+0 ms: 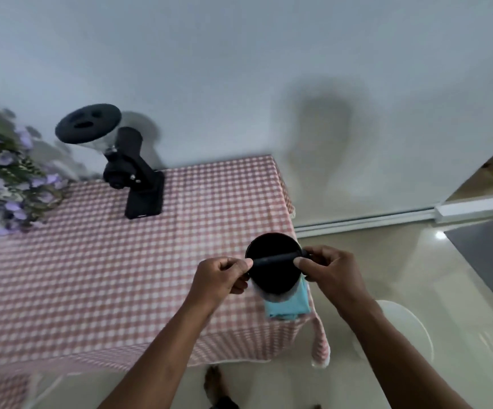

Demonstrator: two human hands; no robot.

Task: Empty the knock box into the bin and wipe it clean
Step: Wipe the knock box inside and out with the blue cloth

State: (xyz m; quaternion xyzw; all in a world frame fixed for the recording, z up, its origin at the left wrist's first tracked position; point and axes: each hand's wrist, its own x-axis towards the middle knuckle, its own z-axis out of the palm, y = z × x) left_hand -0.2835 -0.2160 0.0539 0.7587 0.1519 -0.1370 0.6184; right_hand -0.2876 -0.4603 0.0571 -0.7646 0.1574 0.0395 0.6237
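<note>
The knock box point(272, 277) is a round black tub with a black bar point(274, 258) across its mouth. It stands at the right edge of the table, and its inside looks dark. My left hand point(220, 278) pinches the left end of the bar. My right hand point(328, 268) pinches the right end. A folded light blue cloth point(291, 304) lies just in front of the box, partly under it. A white round bin point(404, 329) stands on the floor to the right, mostly hidden behind my right forearm.
The table point(92, 276) wears a pink checked cloth. A black coffee grinder point(127, 163) stands at the back, and purple flowers point(9, 172) at the back left. A grey mat point(487, 255) lies on the shiny floor at right. My foot point(214, 382) shows below the table edge.
</note>
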